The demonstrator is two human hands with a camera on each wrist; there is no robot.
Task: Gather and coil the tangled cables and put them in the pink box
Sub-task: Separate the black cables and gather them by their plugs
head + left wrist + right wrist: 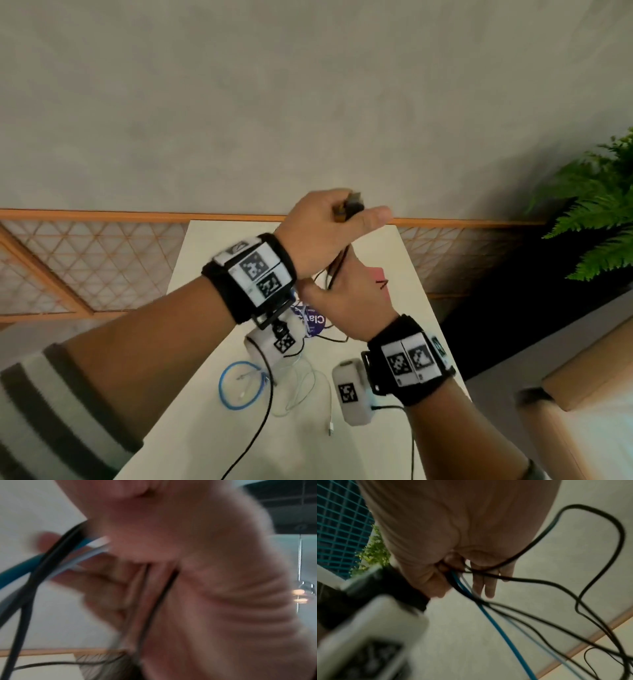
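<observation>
Left hand is up high, fist clenched around a bunch of thin black cables. Right hand just under it pinches the same strands. Blue coiled cable and white cable lie on the white worktop; pink box mostly hidden behind the right hand.
</observation>
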